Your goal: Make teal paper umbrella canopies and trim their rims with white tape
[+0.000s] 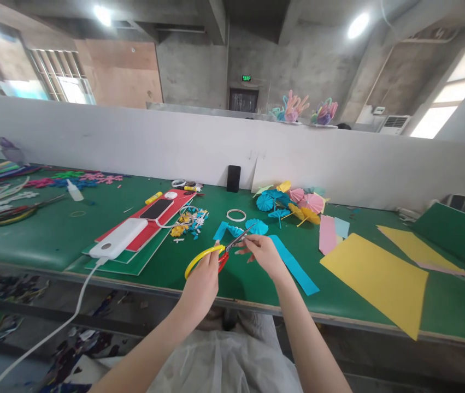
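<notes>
My left hand (203, 278) is wrapped around the yellow and red handles of a pair of scissors (200, 259), whose blades point up and to the right. Close to the blades, the fingers of my right hand (262, 252) are pinched together; whatever is between them is too small to make out. Just beyond the blades lie a pleated blue paper fan (257, 226) and a small folded blue paper piece (235, 231). A flat blue paper strip (295, 266) rests beside my right wrist.
Paper umbrellas (311, 203) are heaped by the white partition (175, 139). Left are a tape roll (236, 215), paper scraps (193, 222), and a power bank (119, 238) with a cable on red and green boards. Yellow paper (380, 278) lies right, overhanging the table edge.
</notes>
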Motion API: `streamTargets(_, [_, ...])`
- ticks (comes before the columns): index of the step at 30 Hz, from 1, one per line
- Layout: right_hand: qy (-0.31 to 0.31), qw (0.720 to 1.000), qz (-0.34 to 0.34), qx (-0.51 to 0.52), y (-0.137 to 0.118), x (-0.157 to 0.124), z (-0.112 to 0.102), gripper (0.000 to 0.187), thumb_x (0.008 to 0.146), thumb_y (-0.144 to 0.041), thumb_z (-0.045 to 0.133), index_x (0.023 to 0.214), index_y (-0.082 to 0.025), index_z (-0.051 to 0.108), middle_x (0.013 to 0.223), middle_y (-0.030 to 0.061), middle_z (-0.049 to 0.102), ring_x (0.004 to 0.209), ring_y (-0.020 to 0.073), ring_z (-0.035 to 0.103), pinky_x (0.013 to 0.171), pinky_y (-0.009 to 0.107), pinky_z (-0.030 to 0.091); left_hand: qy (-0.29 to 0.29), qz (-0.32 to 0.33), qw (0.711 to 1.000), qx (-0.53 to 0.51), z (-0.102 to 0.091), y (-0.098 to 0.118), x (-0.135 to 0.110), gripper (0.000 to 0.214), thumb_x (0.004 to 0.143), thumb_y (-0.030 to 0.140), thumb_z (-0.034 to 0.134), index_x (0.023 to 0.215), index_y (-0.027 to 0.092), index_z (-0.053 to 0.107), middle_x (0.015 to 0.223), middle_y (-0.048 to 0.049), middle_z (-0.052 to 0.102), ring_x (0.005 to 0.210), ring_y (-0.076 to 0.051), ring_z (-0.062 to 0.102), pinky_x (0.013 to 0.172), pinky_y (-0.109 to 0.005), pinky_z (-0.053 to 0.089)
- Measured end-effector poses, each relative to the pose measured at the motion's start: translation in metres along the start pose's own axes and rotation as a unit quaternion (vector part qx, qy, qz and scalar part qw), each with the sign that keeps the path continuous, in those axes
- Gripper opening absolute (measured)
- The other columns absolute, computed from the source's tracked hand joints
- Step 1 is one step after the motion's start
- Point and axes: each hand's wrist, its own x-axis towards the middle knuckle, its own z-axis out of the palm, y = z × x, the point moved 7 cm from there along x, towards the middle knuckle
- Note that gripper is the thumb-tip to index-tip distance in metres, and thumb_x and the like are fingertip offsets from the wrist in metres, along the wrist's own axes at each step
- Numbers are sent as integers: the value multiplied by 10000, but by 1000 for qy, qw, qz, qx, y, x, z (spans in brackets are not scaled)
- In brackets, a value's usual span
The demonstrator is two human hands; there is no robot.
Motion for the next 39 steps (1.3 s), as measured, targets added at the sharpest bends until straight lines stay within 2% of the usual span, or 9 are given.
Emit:
streamTargets(6, [-6,1000,-12,6,-1,-4,4,276,905,-290,540,1147,-157,551,1129,74,596,925,197,619,770,393,526,-1,-19,998,-64,-3,-11,-2,449,820,34,357,1241,145,470,1210,-127,586,1189,-233,518,933,-344,480])
streamTargets(11, [0,999,-47,22,-8,-21,1,227,902,-295,546,1055,-134,593,1004,56,648,813,164,649,677,327,544,-18,-76,990,-120,-9,-30,-2,353,853,127,413,1199,161,473,1075,-103,631,1034,-231,612,831,-351,525])
streamTargets(14, [13,996,-76,47,-8,-43,-6,259,847,-371,581,942,-142,656,908,76,715,754,174,695,500,223,497,-65,-121,980,-146,-5,-49,-2,221,876,207,474,1086,172,531,930,-46,646,852,-189,658,759,-311,541])
streamTargets(17, [23,993,-89,74,2,-67,-9,318,788,-429,618,931,-152,675,897,110,740,695,186,710,428,204,462,-149,-173,961,-159,11,-73,-1,186,905,278,513,1006,132,568,847,-17,636,666,-124,633,626,-277,540])
streamTargets(20, [32,991,-93,94,15,-85,-4,337,799,-444,603,945,-147,666,886,134,744,654,186,707,404,201,455,-217,-217,941,-139,27,-96,6,246,901,299,536,1082,134,557,972,-48,622,765,-144,624,663,-313,539])
streamTargets(25, [49,985,-129,99,10,-101,11,312,824,-449,577,921,-161,651,850,118,742,608,179,696,393,205,449,-258,-256,931,-41,31,-118,34,300,893,307,544,1152,154,533,1139,-80,572,957,-206,594,797,-402,511])
streamTargets(28, [103,977,-171,81,-5,-111,8,291,847,-424,554,989,-179,620,845,95,725,614,168,680,407,215,454,-291,-260,921,7,27,-117,48,311,893,307,544,1164,154,528,1163,-86,562,980,-214,586,813,-419,504])
streamTargets(33, [193,952,-236,16,-27,-131,-8,181,845,-301,583,995,-207,616,827,41,693,691,169,668,606,287,517,-316,-235,919,19,15,-100,69,305,892,303,546,1160,158,531,1164,-85,562,983,-215,585,816,-418,503])
streamTargets(39, [206,942,-263,-36,-41,-141,-12,154,861,-260,567,996,-214,626,849,45,701,695,172,680,570,272,518,-275,-133,943,-133,-26,-46,74,257,900,335,524,1071,146,560,1043,-63,597,884,-181,600,768,-375,505])
